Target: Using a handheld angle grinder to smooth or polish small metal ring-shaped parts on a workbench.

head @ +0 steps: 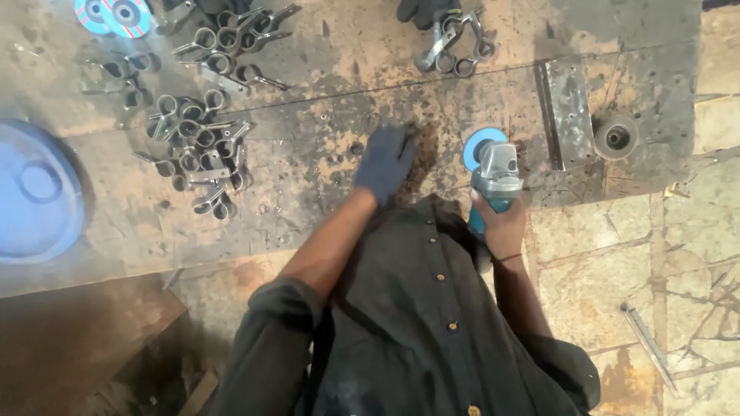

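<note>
Right below the camera hangs the person's dark buttoned shirt (pixel 420 323), sleeves rolled, both forearms stretching out over a scarred, rust-stained workbench (pixel 308 192). The right hand (pixel 501 223) is bare and wrapped tight around the teal body of an angle grinder (pixel 493 173), whose grey head points away from the person and whose blue disc (pixel 476 146) sits at the bench surface just left of the head. Just beside it, the left hand (pixel 385 162) wears a dark glove and lies palm down on the bench, fingers loosely spread and pressed flat; whether anything sits under it I cannot tell.

To the right, past the grinder, a flat steel plate (pixel 570 112) lies on the bench, and a round flanged metal piece (pixel 615 137) rests next to it. Off to the left is a heap of small metal clamps (pixel 196 154), loops and tails tangled together, with a blue round lid-like object (pixel 35 192) at the bench's left edge.

Further back, a second scatter of the same clamps (pixel 231 38) lies near two spare cutting discs (pixel 116 15) in the far left corner. At the far edge, another person's dark gloved hand (pixel 424 11) rests on a small bunch of clamps (pixel 455 46). On the stone floor at lower right lies a thin metal rod (pixel 647 347).
</note>
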